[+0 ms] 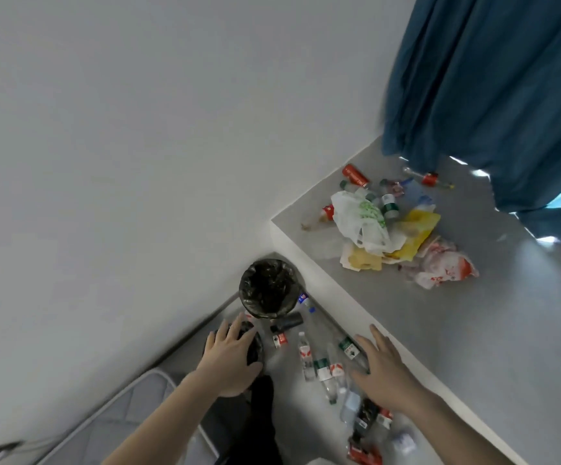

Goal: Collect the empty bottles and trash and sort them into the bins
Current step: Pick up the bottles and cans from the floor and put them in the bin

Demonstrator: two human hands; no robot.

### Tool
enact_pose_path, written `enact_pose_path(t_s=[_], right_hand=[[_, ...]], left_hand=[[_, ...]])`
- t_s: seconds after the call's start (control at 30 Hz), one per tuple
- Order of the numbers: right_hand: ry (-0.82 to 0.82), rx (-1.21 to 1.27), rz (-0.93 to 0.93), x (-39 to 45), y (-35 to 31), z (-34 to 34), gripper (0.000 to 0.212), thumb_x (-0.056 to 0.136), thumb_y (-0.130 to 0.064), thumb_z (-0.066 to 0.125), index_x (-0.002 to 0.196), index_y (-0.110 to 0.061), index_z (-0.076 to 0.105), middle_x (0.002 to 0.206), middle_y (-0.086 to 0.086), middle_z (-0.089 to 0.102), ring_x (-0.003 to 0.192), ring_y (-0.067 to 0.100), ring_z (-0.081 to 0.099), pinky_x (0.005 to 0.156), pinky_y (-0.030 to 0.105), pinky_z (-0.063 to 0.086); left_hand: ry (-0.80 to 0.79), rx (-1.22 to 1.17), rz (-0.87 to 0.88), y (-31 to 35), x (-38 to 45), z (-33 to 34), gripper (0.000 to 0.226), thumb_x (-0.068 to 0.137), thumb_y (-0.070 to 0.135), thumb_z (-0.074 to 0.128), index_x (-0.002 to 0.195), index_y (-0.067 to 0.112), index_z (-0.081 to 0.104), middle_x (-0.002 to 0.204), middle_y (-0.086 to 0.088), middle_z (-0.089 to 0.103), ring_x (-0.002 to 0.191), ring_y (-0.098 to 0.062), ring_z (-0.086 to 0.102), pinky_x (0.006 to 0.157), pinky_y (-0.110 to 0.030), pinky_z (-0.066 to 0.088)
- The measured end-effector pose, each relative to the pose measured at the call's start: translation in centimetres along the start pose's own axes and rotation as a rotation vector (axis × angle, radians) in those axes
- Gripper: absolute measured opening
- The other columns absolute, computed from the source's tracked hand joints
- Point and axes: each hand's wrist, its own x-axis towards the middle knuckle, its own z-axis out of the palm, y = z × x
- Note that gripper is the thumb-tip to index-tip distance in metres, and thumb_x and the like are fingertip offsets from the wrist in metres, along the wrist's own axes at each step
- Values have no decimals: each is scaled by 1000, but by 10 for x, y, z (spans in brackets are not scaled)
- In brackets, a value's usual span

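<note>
- Left hand [228, 355]: fingers spread, lying over a second, dark bin [254, 347]; whether it grips the rim cannot be told.
- Right hand [381, 370]: open, fingers straight, above the bottles on the floor, holding nothing.
- Floor bottles [322, 367]: clear plastic, lying on their sides between the ledge and the lined bin [267, 288].
- Ledge [507, 313] pile: more bottles, plastic bags [361, 219], crumpled wrappers, near the blue curtain [494, 88].
- Handling (a judgement): empty bottles look light, smooth, apt to roll; take each round the mid-body or neck. Bags are limp; gather by bunching.
</note>
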Motion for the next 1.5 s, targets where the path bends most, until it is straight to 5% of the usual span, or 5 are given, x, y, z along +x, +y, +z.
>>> enact_pose_path(t_s=[0.27, 0.57, 1.0, 1.23, 1.5], right_hand=[[114, 126, 26, 37, -69, -15, 78, 94, -67, 48, 159, -35, 18, 166, -15, -14, 155, 16, -4, 125, 41, 16], [97, 174, 170, 9, -12, 5, 73, 96, -50, 55, 158, -29, 22, 168, -6, -8, 155, 24, 6, 123, 42, 23], [-30, 102, 77, 2, 23, 7, 76, 97, -46, 53, 160, -33, 12, 168, 3, -5, 155, 28, 6, 122, 44, 24], [3, 122, 95, 25, 20, -7, 65, 96, -41, 55, 154, -28, 29, 168, 0, 2, 151, 27, 17, 119, 40, 29], [-13, 176, 219, 85, 17, 37, 61, 99, -45, 53, 153, -27, 32, 167, 1, 8, 150, 26, 25, 118, 37, 31]], left_hand=[[7, 96, 117, -54, 88, -68, 78, 93, 47, 47, 161, 32, 11, 170, -1, -9, 156, -34, -6, 126, -53, 5], [-93, 62, 145, -23, 84, -56, 76, 89, 49, 45, 159, 34, 19, 170, -3, -4, 155, -33, 0, 125, -50, 14], [-152, 38, 8, 8, 47, -3, 71, 92, 47, 47, 158, 32, 26, 170, -1, 2, 156, -31, 5, 125, -47, 16], [-136, 24, 42, 4, 73, -24, 65, 91, 42, 46, 154, 34, 32, 169, 1, 7, 154, -31, 11, 123, -44, 22], [-325, 40, 149, -2, 161, 5, 64, 91, 36, 51, 153, 27, 35, 164, 0, 17, 148, -31, 24, 117, -44, 31]])
